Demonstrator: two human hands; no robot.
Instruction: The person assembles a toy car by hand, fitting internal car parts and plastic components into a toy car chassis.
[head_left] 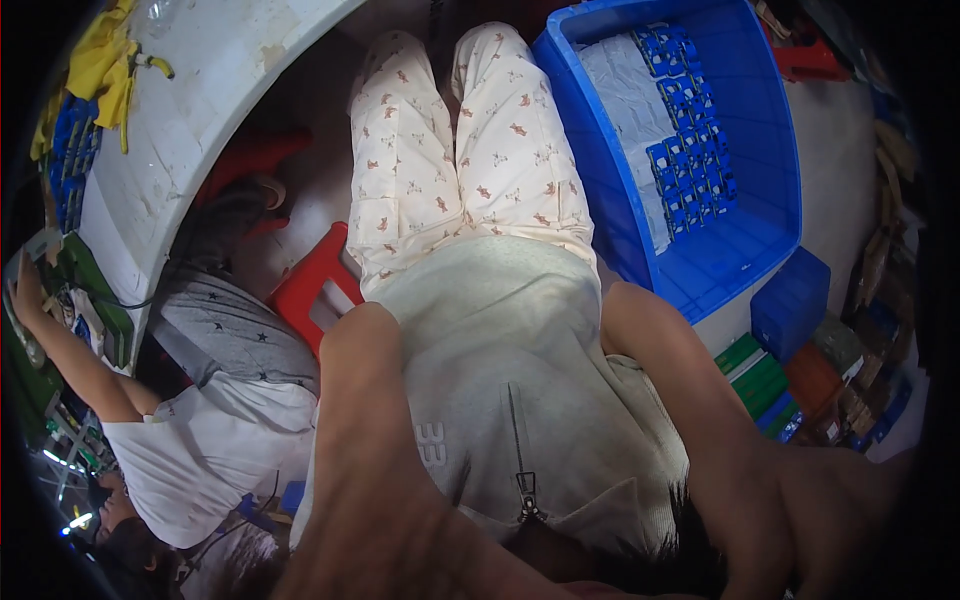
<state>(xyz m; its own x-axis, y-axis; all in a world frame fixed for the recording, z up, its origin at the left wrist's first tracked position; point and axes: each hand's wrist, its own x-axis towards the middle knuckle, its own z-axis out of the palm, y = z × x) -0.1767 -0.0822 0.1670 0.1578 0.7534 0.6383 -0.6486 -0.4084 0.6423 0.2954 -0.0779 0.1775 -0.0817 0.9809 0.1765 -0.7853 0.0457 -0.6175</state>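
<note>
Both my forearms are bent up, bringing my hands close to the camera at the lower edge. My left hand (430, 545) is dark and partly cut off in front of my chest, its fingers out of sight. My right hand (825, 510) shows at the lower right, where its back and part of the fingers blend into shadow. Whether either hand holds anything cannot be made out. Between the arms is my pale grey top with a zip (525, 485), and above it my cream patterned trousers (465, 150).
To my right stands a large blue bin (725, 275) with rows of small blue parts (690, 160) and a grey plastic sheet (625, 95). A red stool (310, 275) is at my left. Beyond it, a co-worker in a white shirt (215, 440) sits by a white table (215, 75).
</note>
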